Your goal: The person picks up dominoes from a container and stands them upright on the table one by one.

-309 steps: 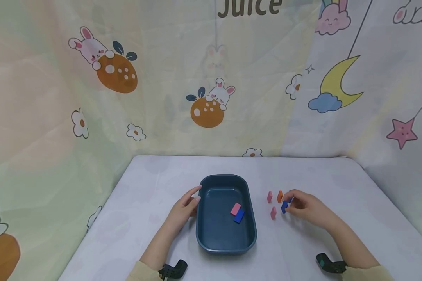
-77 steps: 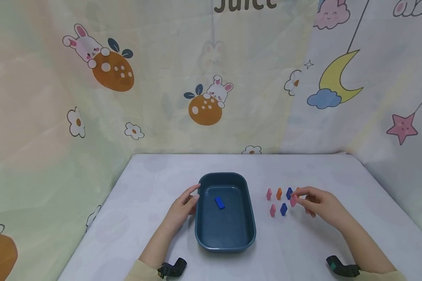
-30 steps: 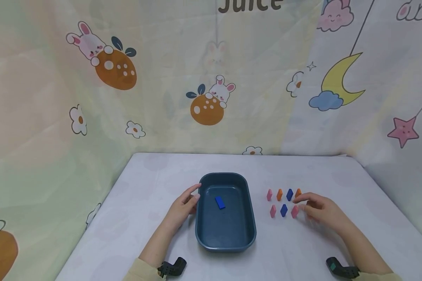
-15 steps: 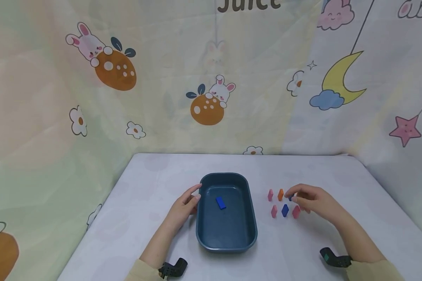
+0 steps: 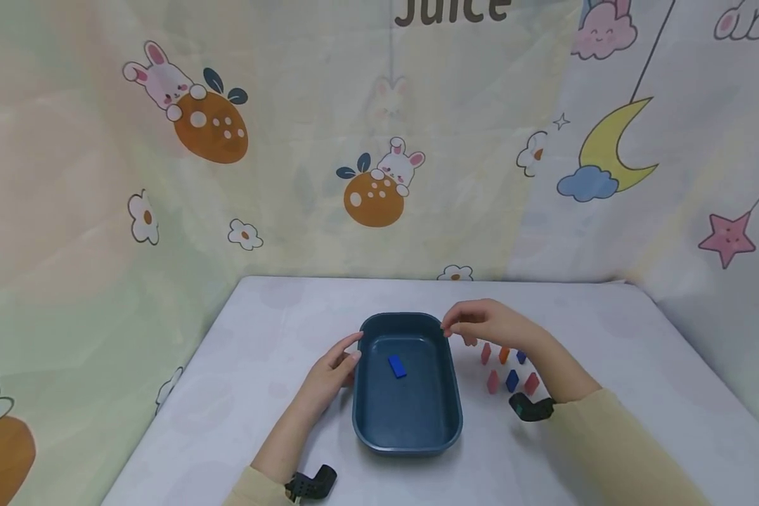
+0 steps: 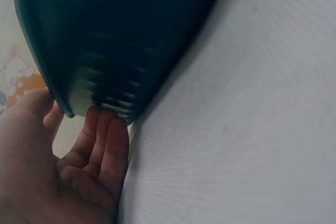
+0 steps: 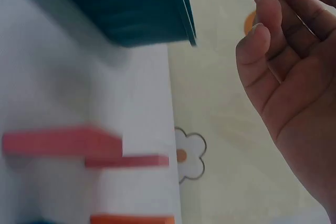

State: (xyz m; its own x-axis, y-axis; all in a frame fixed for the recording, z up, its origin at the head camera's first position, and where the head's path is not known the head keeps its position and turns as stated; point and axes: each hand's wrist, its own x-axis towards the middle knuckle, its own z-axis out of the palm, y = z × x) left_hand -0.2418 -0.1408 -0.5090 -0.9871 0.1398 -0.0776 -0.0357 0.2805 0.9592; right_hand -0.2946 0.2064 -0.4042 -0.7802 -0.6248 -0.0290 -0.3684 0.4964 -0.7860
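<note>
A dark blue-green tray (image 5: 407, 414) stands on the white table, with one blue domino (image 5: 397, 366) lying flat inside. My left hand (image 5: 327, 372) rests against its left side; thumb and index finger touch the rim. In the left wrist view, the other fingers (image 6: 113, 148) lie fairly straight against the outer wall. My right hand (image 5: 490, 323) hovers at the tray's far right corner, fingers loosely bent. Nothing shows between them, and in the right wrist view the hand (image 7: 294, 51) looks bare, its fingertips partly cut off.
Right of the tray, several dominoes stand upright in two rows: pink (image 5: 485, 353), orange (image 5: 504, 355) and blue (image 5: 521, 356) at the back, pink (image 5: 492, 381), blue (image 5: 512, 381) and pink (image 5: 531, 384) in front. My right forearm passes over the back row's right end.
Ten seconds ago the tray held a pink and a blue domino. Since then a pink one was stood in the front row and released. My right hand then moved left to the tray; my left stayed.
</note>
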